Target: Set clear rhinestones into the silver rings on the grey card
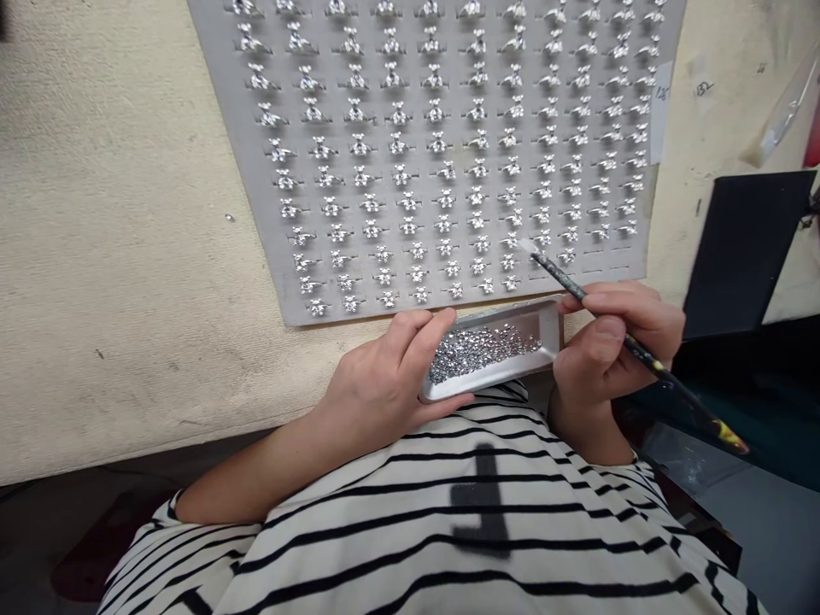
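My left hand [384, 376] grips the left end of a small white tray [544, 337] at the table's front edge. Many tiny clear and grey stones [477, 352] lie loose in it. Between the fingers of my right hand [615, 337] is a dark paintbrush [647, 360], tilted, with its pale tip over the lower right part of a grey foam board [249, 196]. Rows of small silver rings [447, 198] with sparkling, bear-like heads stand in the board's slits. Whether the brush tip touches a ring, I cannot tell.
One loose stone [229, 218] lies on the cream table mat [128, 256], left of the board. A dark flat panel [746, 248] is at the right, with a clear plastic bag [785, 111] behind it. A white paper label [661, 111] sticks out at the board's right edge.
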### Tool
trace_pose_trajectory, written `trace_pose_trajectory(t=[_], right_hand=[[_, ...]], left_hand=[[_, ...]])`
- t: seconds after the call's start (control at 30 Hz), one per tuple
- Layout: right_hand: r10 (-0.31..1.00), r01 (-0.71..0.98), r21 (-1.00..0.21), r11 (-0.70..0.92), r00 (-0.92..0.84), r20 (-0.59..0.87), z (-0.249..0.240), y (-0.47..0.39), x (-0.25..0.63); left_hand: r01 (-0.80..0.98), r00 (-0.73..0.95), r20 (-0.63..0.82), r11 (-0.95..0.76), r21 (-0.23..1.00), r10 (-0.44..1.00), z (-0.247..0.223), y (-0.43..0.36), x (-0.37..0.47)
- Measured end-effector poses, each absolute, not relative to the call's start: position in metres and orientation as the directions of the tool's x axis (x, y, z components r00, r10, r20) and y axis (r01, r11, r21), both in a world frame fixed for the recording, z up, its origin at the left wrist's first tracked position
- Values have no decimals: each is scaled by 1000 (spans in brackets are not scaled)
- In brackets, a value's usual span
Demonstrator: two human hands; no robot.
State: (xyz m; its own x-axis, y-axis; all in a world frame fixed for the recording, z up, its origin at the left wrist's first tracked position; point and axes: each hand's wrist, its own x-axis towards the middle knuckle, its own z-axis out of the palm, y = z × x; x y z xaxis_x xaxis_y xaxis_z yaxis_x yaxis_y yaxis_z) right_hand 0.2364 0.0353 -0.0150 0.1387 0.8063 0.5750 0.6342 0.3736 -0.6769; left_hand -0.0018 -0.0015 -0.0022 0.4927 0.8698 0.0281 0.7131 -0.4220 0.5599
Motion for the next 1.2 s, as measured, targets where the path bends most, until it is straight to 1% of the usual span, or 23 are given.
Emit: trace_pose_trajectory(t=[0.07, 0.2, 0.27, 0.4, 0.6, 0.77, 0.9, 1.03, 1.2], right_hand=[[774, 594, -687, 418, 164, 612, -16, 36, 239], [676, 434, -668, 605, 163, 719, -19, 32, 251], [683, 386, -667, 637, 118, 721, -21, 27, 256], [708, 379, -689, 618, 113, 697, -24, 19, 263], [662, 392, -677, 624, 195, 723, -29, 16, 269], [624, 376, -653, 657, 214, 752, -34, 15, 277], [637, 392, -667, 634, 226, 737, -35, 14, 277], [631, 384, -655, 651, 207, 748, -32, 14, 274], [680, 441, -692, 572, 217, 700, -27, 13, 269]], left_hand=[[712, 494, 23, -420, 562, 869, -2, -1, -1], [715, 490, 7, -406, 569, 872, -2, -1, -1], [718, 484, 5, -400, 570, 875, -3, -1, -1], [720, 484, 12, -406, 563, 875, -2, -1, -2], [724, 490, 21, -420, 547, 872, -1, -1, -2], [735, 488, 8, -416, 535, 873, -2, 0, -1], [733, 492, 18, -425, 531, 871, -1, 0, -1], [728, 495, 30, -433, 531, 868, -1, 1, -2], [729, 489, 32, -429, 534, 872, -2, 0, -2]])
